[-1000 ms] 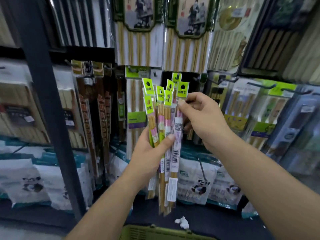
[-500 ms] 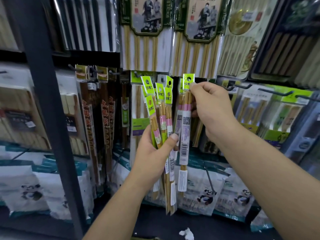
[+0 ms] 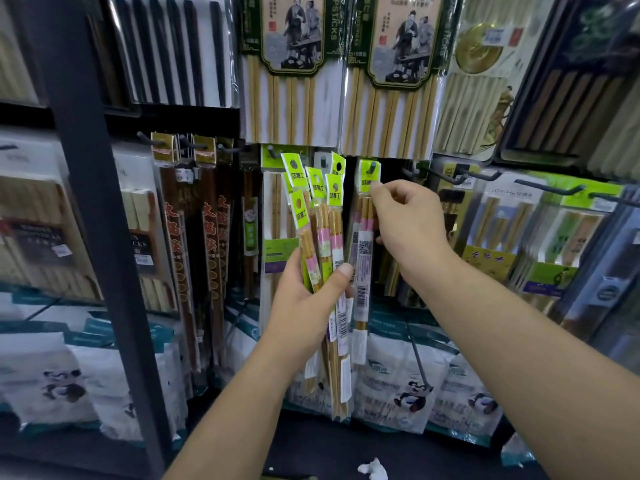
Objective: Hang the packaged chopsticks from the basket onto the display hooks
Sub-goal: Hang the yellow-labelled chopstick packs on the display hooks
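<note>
My left hand (image 3: 304,299) grips a bunch of several narrow chopstick packs (image 3: 323,237) with lime-green header cards, fanned upright in front of the display. My right hand (image 3: 408,223) pinches one more such pack (image 3: 363,258) just below its green header. A dark display hook (image 3: 373,167) pokes through that header's hole, and the pack hangs straight down beside the bunch. The basket is out of view.
Black hooks (image 3: 446,174) jut out to the right with other chopstick packs on them. Large chopstick packs (image 3: 398,74) hang above, dark red ones (image 3: 211,237) to the left. A dark metal upright (image 3: 90,202) stands at left. Panda-printed bags (image 3: 398,386) line the shelf below.
My right hand has pulled one pack out of the bunch, carried it up and to the right, and its header hole now sits over a hook. The left hand stayed nearly still.
</note>
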Tool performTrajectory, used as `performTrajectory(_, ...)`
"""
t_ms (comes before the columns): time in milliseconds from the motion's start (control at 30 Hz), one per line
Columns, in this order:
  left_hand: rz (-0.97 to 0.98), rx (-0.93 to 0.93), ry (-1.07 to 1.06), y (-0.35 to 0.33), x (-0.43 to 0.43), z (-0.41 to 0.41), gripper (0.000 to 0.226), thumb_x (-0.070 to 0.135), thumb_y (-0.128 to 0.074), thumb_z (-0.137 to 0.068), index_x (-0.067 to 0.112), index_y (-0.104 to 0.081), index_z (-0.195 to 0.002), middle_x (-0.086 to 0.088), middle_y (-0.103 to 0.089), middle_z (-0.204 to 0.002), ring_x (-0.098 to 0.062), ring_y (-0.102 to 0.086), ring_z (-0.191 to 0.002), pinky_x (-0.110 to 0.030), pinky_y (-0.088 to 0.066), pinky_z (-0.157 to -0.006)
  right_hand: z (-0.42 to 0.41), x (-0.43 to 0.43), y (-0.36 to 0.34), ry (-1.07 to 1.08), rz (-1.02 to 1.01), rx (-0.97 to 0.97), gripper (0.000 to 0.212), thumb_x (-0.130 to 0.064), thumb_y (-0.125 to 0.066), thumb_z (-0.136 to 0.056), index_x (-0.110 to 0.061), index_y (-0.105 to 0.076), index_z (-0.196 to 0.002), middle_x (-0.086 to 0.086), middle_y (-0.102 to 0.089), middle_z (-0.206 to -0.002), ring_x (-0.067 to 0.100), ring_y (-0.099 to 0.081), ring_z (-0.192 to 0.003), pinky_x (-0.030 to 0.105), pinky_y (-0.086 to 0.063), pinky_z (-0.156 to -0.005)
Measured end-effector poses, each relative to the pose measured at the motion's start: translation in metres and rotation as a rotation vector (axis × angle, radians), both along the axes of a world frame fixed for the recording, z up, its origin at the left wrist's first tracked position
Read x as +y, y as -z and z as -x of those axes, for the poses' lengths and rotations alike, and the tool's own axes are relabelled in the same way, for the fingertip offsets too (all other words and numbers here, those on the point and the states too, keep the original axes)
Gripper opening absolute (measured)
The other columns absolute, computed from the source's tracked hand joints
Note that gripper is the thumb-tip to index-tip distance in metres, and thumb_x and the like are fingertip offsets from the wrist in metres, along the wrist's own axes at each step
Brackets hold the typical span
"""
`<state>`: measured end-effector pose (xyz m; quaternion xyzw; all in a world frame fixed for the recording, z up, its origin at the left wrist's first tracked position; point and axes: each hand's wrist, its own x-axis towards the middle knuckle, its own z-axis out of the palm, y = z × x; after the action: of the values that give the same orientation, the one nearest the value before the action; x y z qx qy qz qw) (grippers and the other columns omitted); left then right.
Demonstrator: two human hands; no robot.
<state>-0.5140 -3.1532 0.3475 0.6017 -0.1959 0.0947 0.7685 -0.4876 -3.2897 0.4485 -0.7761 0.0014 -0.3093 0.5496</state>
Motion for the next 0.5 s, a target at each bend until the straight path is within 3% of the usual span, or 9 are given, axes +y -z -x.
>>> performTrajectory(67,0.008,0.024,0.009,0.001,0.0,0.001,0.023,0.035,-0.072,-0.096,0.04,-0.062,-0.116,0.005,-0.076,-0.094,-0.012,-0.073,-0.097,-0.025,-0.052,-0.087,-0.001,-0.002,0.006,0.025,0.012,0.006,0.027,-0.036,-0.061,-0.099,-0.021,-0.072,-0.08,-0.005,-0.069,-0.072,0.014,-0.066,-0.073,0.051,-0.061,-0.079)
performTrajectory(167,0.052,0.045,0.037,0.0,0.001,0.005,0.024,0.028,-0.072,-0.097,0.03,-0.062,-0.118,-0.006,-0.076,-0.094,-0.014,-0.075,-0.089,-0.017,-0.056,-0.075,0.001,-0.005,0.014,0.071,0.002,-0.026,0.023,-0.038,-0.064,-0.097,-0.021,-0.067,-0.082,-0.005,-0.066,-0.076,0.013,-0.064,-0.075,0.04,-0.057,-0.073)
performTrajectory(267,0.058,0.045,0.061,-0.002,0.0,0.007,0.026,0.025,-0.072,-0.096,0.028,-0.063,-0.12,0.003,-0.078,-0.097,-0.011,-0.076,-0.089,-0.014,-0.056,-0.073,0.01,-0.003,0.018,-0.008,-0.031,-0.071,0.022,-0.036,-0.065,-0.097,-0.019,-0.066,-0.083,0.001,-0.062,-0.071,0.011,-0.056,-0.067,0.031,-0.048,-0.065)
performTrajectory(367,0.039,0.025,0.059,-0.002,0.0,0.007,0.029,0.023,-0.073,-0.095,0.032,-0.063,-0.12,0.012,-0.078,-0.105,-0.006,-0.073,-0.099,-0.013,-0.054,-0.078,0.02,0.004,0.018,-0.204,0.005,-0.008,0.021,-0.037,-0.069,-0.095,-0.017,-0.069,-0.086,0.015,-0.069,-0.084,0.017,-0.061,-0.07,0.032,-0.052,-0.064)
performTrajectory(500,0.012,-0.001,0.044,0.0,0.001,0.008,0.033,0.022,-0.073,-0.096,0.035,-0.061,-0.124,0.012,-0.077,-0.111,-0.008,-0.071,-0.108,-0.017,-0.055,-0.088,0.023,0.008,0.015,-0.241,0.056,0.018,0.018,-0.031,-0.074,-0.093,-0.013,-0.069,-0.091,0.019,-0.072,-0.087,0.021,-0.065,-0.071,0.036,-0.055,-0.066)
